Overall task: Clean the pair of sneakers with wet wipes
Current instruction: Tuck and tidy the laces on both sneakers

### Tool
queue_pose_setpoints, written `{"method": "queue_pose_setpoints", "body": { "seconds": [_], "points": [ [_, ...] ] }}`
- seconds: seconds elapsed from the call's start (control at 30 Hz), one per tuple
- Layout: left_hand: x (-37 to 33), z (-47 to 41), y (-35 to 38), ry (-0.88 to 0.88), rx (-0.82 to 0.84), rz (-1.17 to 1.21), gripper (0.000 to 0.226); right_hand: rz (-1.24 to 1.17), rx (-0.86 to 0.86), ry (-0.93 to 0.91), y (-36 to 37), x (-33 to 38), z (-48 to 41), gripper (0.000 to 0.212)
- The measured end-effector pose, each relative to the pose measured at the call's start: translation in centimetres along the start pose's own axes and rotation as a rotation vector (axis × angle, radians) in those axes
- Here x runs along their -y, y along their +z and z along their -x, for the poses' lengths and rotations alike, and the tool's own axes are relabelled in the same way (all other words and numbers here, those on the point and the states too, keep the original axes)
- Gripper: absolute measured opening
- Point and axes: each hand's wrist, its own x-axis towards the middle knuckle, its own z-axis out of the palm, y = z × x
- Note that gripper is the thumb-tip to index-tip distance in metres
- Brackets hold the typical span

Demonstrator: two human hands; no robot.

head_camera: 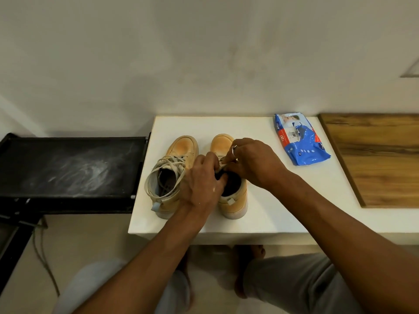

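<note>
Two tan high-top sneakers stand side by side on a white table (283, 214), toes pointing away from me. The left sneaker (174, 175) has loose pale laces spilling over its open collar. Both hands work over the right sneaker (233, 198). My left hand (204, 180) grips its tongue and collar at the opening. My right hand (251, 162), a ring on one finger, pinches the pale laces above the tongue. A blue pack of wet wipes (300, 141) lies flat at the table's back right, apart from both hands.
A black tray-like stand (68, 171), smeared with white dust, adjoins the table on the left. A wooden board (381, 159) covers the table's right end. A plain wall rises behind. My knees and bare feet show below the table's front edge.
</note>
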Motion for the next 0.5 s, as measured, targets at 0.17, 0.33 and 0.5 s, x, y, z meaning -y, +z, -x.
{"method": "queue_pose_setpoints", "body": {
  "seconds": [0.17, 0.33, 0.5],
  "points": [
    [0.2, -0.4, 0.1, 0.071, -0.022, -0.082, 0.018, -0.088, 0.122, 0.042, -0.5, -0.8, -0.1, 0.025],
    [0.1, -0.4, 0.6, 0.070, -0.026, -0.019, 0.011, -0.029, 0.193, 0.156, -1.4, -1.2, 0.4, 0.036],
    [0.4, -0.5, 1.0, 0.079, -0.021, 0.027, 0.014, 0.057, 0.217, 0.170, -0.9, -1.2, 0.7, 0.033]
  ]
}}
